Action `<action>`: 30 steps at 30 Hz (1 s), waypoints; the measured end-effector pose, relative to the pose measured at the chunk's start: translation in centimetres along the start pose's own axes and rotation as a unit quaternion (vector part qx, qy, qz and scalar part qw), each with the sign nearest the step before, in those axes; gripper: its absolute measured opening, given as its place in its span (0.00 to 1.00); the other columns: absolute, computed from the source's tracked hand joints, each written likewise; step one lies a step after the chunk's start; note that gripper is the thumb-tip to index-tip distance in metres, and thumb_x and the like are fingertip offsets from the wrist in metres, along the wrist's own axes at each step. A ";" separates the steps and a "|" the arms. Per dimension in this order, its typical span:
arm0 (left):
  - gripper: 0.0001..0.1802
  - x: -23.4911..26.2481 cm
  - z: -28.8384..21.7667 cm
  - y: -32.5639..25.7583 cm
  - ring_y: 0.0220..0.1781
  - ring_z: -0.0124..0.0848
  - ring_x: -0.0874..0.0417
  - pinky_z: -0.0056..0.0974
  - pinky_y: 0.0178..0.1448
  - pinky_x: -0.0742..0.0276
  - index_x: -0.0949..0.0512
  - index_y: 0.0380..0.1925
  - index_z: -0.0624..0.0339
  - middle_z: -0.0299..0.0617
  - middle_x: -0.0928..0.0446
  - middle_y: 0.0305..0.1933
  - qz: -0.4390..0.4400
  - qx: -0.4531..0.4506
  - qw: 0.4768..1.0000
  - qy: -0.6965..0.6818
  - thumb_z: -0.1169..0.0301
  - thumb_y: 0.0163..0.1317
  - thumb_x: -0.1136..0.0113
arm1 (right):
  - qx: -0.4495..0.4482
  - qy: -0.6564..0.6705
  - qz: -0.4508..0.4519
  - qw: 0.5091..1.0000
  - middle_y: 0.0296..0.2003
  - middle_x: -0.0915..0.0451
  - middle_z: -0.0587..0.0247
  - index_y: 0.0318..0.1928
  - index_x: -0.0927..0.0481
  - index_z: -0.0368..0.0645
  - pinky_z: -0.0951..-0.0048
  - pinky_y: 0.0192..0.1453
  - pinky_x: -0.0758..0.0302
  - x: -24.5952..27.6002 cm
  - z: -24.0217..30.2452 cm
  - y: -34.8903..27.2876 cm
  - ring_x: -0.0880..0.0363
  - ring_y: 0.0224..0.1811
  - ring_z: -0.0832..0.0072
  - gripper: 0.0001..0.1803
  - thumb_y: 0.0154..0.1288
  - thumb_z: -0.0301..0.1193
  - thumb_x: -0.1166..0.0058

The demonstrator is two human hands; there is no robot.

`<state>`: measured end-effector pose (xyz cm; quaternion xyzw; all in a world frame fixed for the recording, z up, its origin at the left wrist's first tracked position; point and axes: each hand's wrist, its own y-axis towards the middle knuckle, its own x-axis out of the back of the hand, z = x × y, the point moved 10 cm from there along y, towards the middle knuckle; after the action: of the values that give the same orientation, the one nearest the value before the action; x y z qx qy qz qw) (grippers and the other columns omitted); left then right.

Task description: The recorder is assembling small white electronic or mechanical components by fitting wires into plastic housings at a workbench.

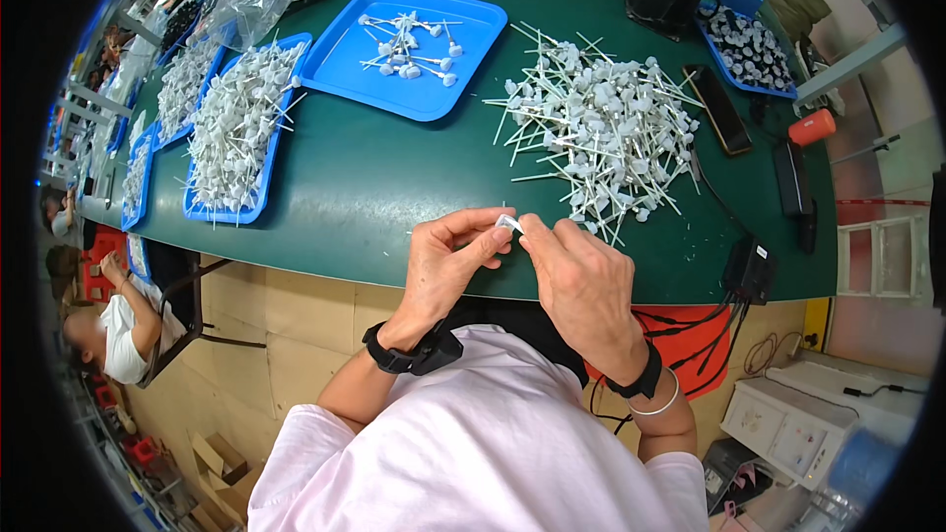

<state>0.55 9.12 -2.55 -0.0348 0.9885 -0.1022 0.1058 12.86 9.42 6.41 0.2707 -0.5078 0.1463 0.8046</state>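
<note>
Above the table's near edge, my left hand (443,258) and my right hand (581,278) meet fingertip to fingertip. Between them is a small white piece (507,223), pinched by both thumbs and forefingers; its exact kind is partly hidden by the fingers. Just beyond my right hand lies a heap of thin white sticks with pale, lumpy heads (601,128), loose on the green table (365,172). Farther off, a blue tray (434,103) holds a small cluster of similar headed sticks (409,47).
Left, a blue tray (258,209) is piled with headed sticks, with more trays beyond. A black phone (717,108), orange cylinder (812,127) and cabled black box (749,269) lie right. Another person (128,325) sits at far left.
</note>
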 end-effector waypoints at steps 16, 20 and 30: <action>0.11 0.6 -1.1 -0.3 0.33 0.21 0.20 0.26 0.35 0.24 0.16 0.44 0.62 0.37 0.21 0.33 -0.004 -0.086 0.991 0.105 0.76 0.61 0.35 | 0.035 -0.053 0.063 0.996 0.29 0.24 0.58 0.47 0.24 0.36 0.69 0.27 0.22 0.0 1.5 0.5 0.19 0.28 0.67 0.16 0.56 0.25 0.45; 0.12 0.6 -0.6 0.1 0.34 0.21 0.19 0.26 0.37 0.22 0.17 0.45 0.63 0.37 0.19 0.36 0.020 -0.025 0.999 0.034 0.75 0.61 0.35 | 0.022 -0.038 0.074 0.996 0.30 0.24 0.57 0.47 0.25 0.35 0.69 0.27 0.21 -0.1 1.2 0.5 0.19 0.28 0.67 0.17 0.56 0.25 0.45; 0.13 0.4 -0.3 0.1 0.34 0.19 0.20 0.26 0.39 0.21 0.17 0.46 0.64 0.36 0.17 0.35 0.025 -0.001 0.999 0.026 0.74 0.62 0.35 | 0.012 -0.043 0.070 0.997 0.29 0.24 0.57 0.45 0.26 0.35 0.70 0.26 0.21 -0.3 1.2 0.5 0.18 0.28 0.67 0.15 0.56 0.25 0.45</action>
<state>0.05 9.28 -2.35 -0.0075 0.9916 -0.0995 0.0821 11.60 9.15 6.71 0.2501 -0.5583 0.1967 0.7662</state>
